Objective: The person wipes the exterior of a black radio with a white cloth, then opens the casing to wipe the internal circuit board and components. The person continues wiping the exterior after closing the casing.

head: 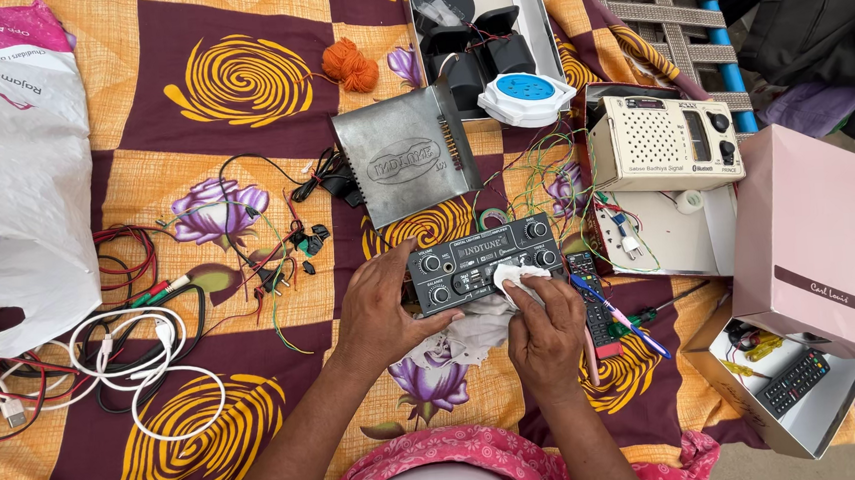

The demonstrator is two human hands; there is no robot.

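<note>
A small black amplifier unit (484, 261) with several knobs on its front panel sits tilted up on the patterned cloth. My left hand (380, 308) grips its left end and holds it steady. My right hand (546, 332) presses a crumpled white cloth (511, 282) against the front panel near its right side. The rest of the white cloth (464, 333) bunches under the unit between my hands.
A grey metal cover (404, 161) lies behind the unit. A cream radio (661, 141), a black remote (588, 299), screwdrivers (619, 319), a pink box lid (809, 243), an open box with parts (478, 36), orange yarn (349, 65), tangled wires (124, 341) and a white bag (13, 189) surround it.
</note>
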